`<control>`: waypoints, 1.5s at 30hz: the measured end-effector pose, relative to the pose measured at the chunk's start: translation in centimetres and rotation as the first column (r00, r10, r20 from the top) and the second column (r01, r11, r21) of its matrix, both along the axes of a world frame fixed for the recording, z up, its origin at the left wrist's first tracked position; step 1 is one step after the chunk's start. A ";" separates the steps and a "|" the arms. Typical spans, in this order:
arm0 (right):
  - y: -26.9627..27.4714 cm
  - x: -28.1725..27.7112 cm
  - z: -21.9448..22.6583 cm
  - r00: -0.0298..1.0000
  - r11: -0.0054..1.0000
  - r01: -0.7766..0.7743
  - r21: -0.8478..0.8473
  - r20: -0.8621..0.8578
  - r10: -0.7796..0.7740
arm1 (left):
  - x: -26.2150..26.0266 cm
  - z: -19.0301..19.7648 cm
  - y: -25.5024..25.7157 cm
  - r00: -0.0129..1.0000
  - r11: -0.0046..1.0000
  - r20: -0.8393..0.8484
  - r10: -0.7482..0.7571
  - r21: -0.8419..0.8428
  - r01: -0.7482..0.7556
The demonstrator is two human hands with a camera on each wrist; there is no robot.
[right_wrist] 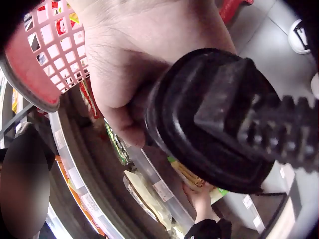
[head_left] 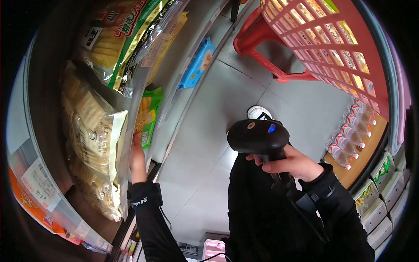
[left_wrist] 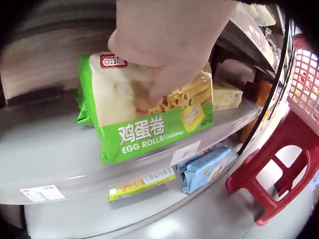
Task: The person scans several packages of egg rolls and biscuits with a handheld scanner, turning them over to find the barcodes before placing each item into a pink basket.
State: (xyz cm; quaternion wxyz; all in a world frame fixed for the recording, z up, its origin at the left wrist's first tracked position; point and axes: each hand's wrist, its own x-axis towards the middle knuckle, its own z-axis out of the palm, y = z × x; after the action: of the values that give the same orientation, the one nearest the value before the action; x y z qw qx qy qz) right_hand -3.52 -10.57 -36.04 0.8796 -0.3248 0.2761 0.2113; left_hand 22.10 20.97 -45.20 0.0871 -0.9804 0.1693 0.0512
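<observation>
My left hand [head_left: 138, 162] reaches to the lower shelf and grips a green and cream packet of egg rolls [head_left: 150, 118]. In the left wrist view the hand [left_wrist: 169, 37] comes down over the packet's top, a digit lying across the printed front of the egg rolls packet [left_wrist: 154, 142]; its other fingers are hidden. The packet stands at the shelf edge, label facing outward. My right hand [head_left: 301, 163] holds a black handheld barcode scanner [head_left: 257, 136] by its handle. In the right wrist view the scanner's round handle base [right_wrist: 199, 124] and coiled cable [right_wrist: 284, 129] hide most of the fingers.
Bagged crackers [head_left: 94, 135] fill the upper shelf at left. A blue packet [head_left: 196, 65] lies on the lowest shelf. A pink basket [head_left: 323, 43] of goods stands by a red stool [head_left: 262, 48]. Water bottles [head_left: 349, 131] stand at right; grey tiled floor [head_left: 205, 144] lies between.
</observation>
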 end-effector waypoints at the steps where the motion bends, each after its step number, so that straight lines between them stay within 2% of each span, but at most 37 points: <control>1: -0.1 -0.2 0.0 1.000 1.000 -0.008 -0.008 0.004 0.009 | -0.2 0.7 -0.8 1.000 1.000 -0.004 0.003 0.000 -0.003; 3: 0.1 -0.6 -0.2 1.000 1.000 -0.021 -0.005 0.006 0.021 | -0.3 2.1 -1.8 0.976 0.997 -0.200 0.079 -0.001 -0.081; 4: 0.0 -0.7 -0.3 1.000 1.000 -0.022 -0.005 0.019 0.022 | -0.2 2.4 -1.7 0.977 0.997 -0.197 0.082 0.005 -0.082; 6: 0.1 -0.7 -0.3 0.999 1.000 -0.022 -0.010 0.036 0.022 | 0.1 2.9 -2.2 0.937 0.991 -0.342 0.076 -0.075 -0.108; 7: 0.2 -0.7 -0.1 0.999 0.999 -0.031 -0.009 0.028 0.031 | -0.2 3.3 -2.6 0.937 0.991 -0.340 0.075 -0.079 -0.108; 9: 0.2 -0.6 0.5 0.999 0.999 -0.041 -0.019 0.023 0.042 | -1.1 4.2 -3.6 0.885 0.971 -0.423 0.194 -0.046 -0.235; 10: 0.1 -0.5 0.9 0.997 0.997 -0.072 -0.009 0.023 0.072 | -1.5 3.7 -3.1 0.886 0.970 -0.423 0.192 -0.056 -0.237; 11: 0.1 -0.5 1.2 0.994 0.995 -0.104 0.000 0.024 0.104 | -2.0 2.6 -2.1 0.970 0.991 -0.236 0.060 -0.104 -0.087; 12: 0.2 -0.5 1.4 0.995 0.997 -0.081 -0.016 0.056 0.082 | -2.5 2.5 -2.2 0.997 0.991 -0.036 -0.073 -0.119 0.068; 13: 0.1 -0.5 1.9 0.995 0.996 -0.086 -0.021 0.056 0.087 | -3.1 2.6 -2.3 0.997 0.990 -0.035 -0.069 -0.124 0.064; 15: 0.0 -0.3 3.0 0.997 0.998 -0.066 -0.013 0.032 0.067 | -5.1 3.1 -3.0 0.997 0.996 -0.033 0.074 -0.040 -0.075; 16: 0.1 -0.4 3.4 0.997 0.998 -0.064 -0.009 0.040 0.065 | -6.2 3.3 -3.0 0.991 0.987 0.090 -0.103 -0.113 0.113; 17: -0.1 -0.5 3.6 0.995 0.996 -0.079 -0.028 0.064 0.081 | -7.8 3.7 -3.3 0.992 0.975 0.041 -0.121 -0.180 0.127; 19: -0.2 -0.6 4.8 0.991 0.994 -0.089 -0.062 0.092 0.094 | -11.6 5.4 -4.6 0.984 0.948 -0.102 -0.149 -0.299 0.112; 22: -0.1 -0.6 8.3 0.988 0.993 -0.115 0.038 0.103 0.111 | -17.3 8.3 -4.7 0.920 0.894 -0.324 -0.221 -0.444 0.058; 23: -0.1 -0.8 9.5 0.983 0.992 -0.126 0.019 0.134 0.122 | -18.7 10.0 -5.0 0.888 0.881 -0.399 -0.230 -0.473 0.015; 26: -0.2 -1.5 13.3 0.976 0.979 -0.196 0.050 0.106 0.190 | -21.6 15.7 -5.9 0.843 0.853 -0.492 -0.218 -0.516 -0.081; 30: -0.4 -1.7 18.6 0.966 0.978 -0.206 -0.003 0.161 0.204 | -22.7 21.7 -5.2 0.844 0.757 -0.466 -0.265 -0.643 -0.117; 32: -0.4 -1.9 21.0 0.966 0.979 -0.197 -0.051 0.162 0.203 | -22.1 25.2 -4.7 0.759 0.806 -0.616 -0.213 -0.550 -0.220; 36: -1.0 -2.4 25.6 0.962 0.976 -0.159 -0.150 0.199 0.188 | -21.1 30.0 -3.6 0.856 0.774 -0.463 -0.231 -0.620 -0.127; 38: -1.5 -2.8 28.3 0.967 0.976 -0.103 -0.191 0.210 0.143 | -21.0 31.4 -3.1 0.880 0.748 -0.440 -0.177 -0.642 -0.170; 39: -1.8 -3.2 29.0 0.962 0.970 -0.100 -0.224 0.227 0.151 | -21.0 31.7 -2.8 0.890 0.727 -0.414 -0.189 -0.668 -0.157; 43: -3.4 -5.1 31.6 0.989 0.961 0.015 -0.276 0.146 0.027 | -20.8 30.6 -2.6 0.904 0.641 -0.373 -0.210 -0.751 -0.161; 45: -4.3 -6.1 32.0 0.983 0.967 0.064 -0.245 0.184 -0.018 | -20.9 31.2 -3.4 0.880 0.696 -0.431 -0.199 -0.694 -0.183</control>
State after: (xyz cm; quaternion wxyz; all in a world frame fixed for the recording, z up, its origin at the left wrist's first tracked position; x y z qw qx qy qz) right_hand -9.63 -14.82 -4.02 0.8572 -0.4450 0.2262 0.1263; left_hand 1.22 17.59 -13.96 -0.3460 -0.8909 0.1962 0.2191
